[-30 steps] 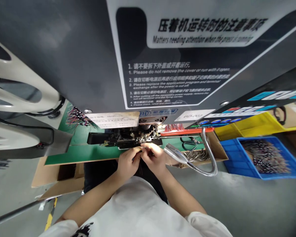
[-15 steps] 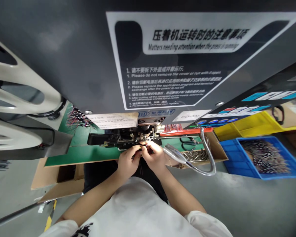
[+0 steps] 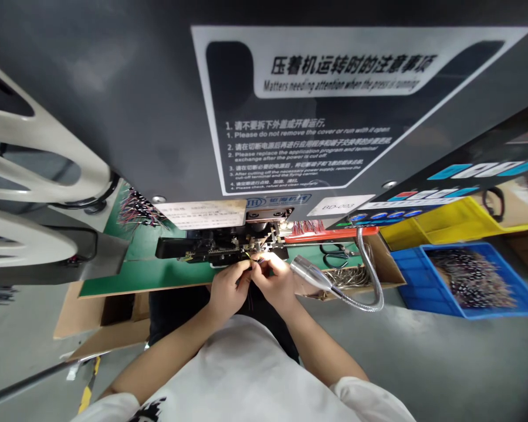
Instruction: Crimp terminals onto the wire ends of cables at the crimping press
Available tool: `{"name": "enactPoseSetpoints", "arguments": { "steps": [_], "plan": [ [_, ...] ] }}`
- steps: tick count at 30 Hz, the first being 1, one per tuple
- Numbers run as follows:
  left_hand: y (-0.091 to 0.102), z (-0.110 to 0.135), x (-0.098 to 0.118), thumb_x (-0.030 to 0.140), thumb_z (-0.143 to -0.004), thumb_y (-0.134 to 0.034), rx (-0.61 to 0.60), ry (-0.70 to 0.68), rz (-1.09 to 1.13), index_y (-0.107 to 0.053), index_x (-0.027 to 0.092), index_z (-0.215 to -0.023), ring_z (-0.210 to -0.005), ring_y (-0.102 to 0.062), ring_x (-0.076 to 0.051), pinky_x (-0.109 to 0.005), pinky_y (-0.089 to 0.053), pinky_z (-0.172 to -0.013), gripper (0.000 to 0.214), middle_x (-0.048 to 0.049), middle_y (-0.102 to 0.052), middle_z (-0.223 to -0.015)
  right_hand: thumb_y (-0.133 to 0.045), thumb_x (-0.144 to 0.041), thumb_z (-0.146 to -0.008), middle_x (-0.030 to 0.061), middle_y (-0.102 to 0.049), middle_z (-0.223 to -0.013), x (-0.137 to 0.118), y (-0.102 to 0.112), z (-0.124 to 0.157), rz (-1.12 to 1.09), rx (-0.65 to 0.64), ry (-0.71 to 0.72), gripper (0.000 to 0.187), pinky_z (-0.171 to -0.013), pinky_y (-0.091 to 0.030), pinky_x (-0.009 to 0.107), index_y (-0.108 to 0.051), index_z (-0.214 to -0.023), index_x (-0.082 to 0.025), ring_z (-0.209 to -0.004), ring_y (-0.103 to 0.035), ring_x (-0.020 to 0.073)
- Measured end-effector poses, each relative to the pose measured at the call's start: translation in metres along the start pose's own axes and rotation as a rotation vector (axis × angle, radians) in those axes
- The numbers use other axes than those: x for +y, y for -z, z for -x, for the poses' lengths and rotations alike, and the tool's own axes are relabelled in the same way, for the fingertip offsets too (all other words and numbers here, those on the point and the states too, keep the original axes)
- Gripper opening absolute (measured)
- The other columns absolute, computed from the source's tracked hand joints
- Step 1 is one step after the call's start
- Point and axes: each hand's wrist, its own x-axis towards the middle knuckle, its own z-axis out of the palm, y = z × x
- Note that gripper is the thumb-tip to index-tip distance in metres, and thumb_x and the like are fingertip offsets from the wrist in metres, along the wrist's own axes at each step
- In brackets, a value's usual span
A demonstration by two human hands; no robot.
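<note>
My left hand and my right hand meet at the front of the black crimping applicator of a terminal press. Their fingertips pinch a thin wire close to the metal tooling. The wire's end is too small to make out, and my fingers hide part of it. Both hands rest just above a green work mat. A bundle of coloured wires lies beyond the applicator on the left. Another short bunch of wires lies behind a red strip.
Scissors and a gooseneck lamp sit right of my hands. Above looms the grey press housing with its warning label. A blue crate of wires and a yellow crate stand to the right. White reels stand at left.
My hands stay at the applicator, with the fingers shifted slightly around the wire. The whole view has tilted a little as my head moved.
</note>
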Motion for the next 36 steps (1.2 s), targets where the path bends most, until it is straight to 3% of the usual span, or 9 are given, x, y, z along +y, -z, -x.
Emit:
{"name": "enactPoseSetpoints", "arguments": {
  "steps": [4, 9, 26, 32, 36],
  "plan": [
    [0.0008, -0.0005, 0.0013, 0.017, -0.095, -0.054, -0.012, -0.020, -0.006, -0.066, 0.022, -0.107, -0.091, -0.074, -0.019, -0.027, -0.057, -0.080, 0.018, -0.0044, -0.077, -0.101, -0.055, -0.010, -0.082, 0.0025, -0.073, -0.083, -0.0008, 0.0025, -0.0005, -0.005, -0.036, 0.069, 0.018, -0.068, -0.055, 0.028, -0.069, -0.089, -0.020, -0.073, -0.068, 0.0168],
    [0.0022, -0.0010, 0.0033, 0.021, -0.096, -0.053, -0.007, -0.005, -0.012, -0.066, 0.023, -0.107, -0.085, -0.074, -0.017, -0.026, -0.056, -0.075, 0.017, -0.0032, -0.077, -0.096, -0.060, -0.018, -0.085, 0.0041, -0.075, -0.086, 0.0021, 0.0010, 0.0015, 0.063, 0.034, 0.055, 0.015, -0.064, -0.058, 0.029, -0.070, -0.096, -0.021, -0.067, -0.068, 0.0169],
    [0.0008, -0.0033, 0.0040, 0.023, -0.096, -0.055, 0.025, 0.023, -0.031, -0.067, 0.022, -0.107, -0.081, -0.074, -0.017, -0.025, -0.056, -0.072, 0.016, -0.0037, -0.078, -0.093, -0.058, -0.020, -0.086, 0.0002, -0.062, -0.067, 0.0031, 0.0009, -0.0027, 0.165, 0.023, 0.088, 0.016, -0.053, -0.048, 0.026, -0.071, -0.097, -0.019, -0.055, -0.057, 0.0137],
    [0.0021, -0.0025, 0.0035, 0.024, -0.097, -0.054, 0.010, 0.005, 0.020, -0.066, 0.023, -0.109, -0.087, -0.074, -0.017, -0.025, -0.057, -0.077, 0.017, -0.0041, -0.078, -0.097, -0.061, -0.025, -0.082, -0.0064, -0.048, -0.052, 0.0015, -0.0004, 0.0004, 0.186, 0.066, -0.031, 0.007, -0.047, -0.042, 0.024, -0.065, -0.084, -0.019, -0.044, -0.046, 0.0105],
    [0.0025, -0.0026, 0.0038, 0.024, -0.097, -0.053, -0.027, -0.001, 0.007, -0.066, 0.023, -0.108, -0.086, -0.074, -0.018, -0.026, -0.056, -0.075, 0.017, -0.0044, -0.077, -0.096, -0.057, -0.020, -0.082, -0.0043, -0.054, -0.057, -0.0038, 0.0002, -0.0013, 0.086, 0.021, -0.080, 0.014, -0.046, -0.043, 0.023, -0.068, -0.091, -0.019, -0.047, -0.049, 0.0107]
  ]
}}
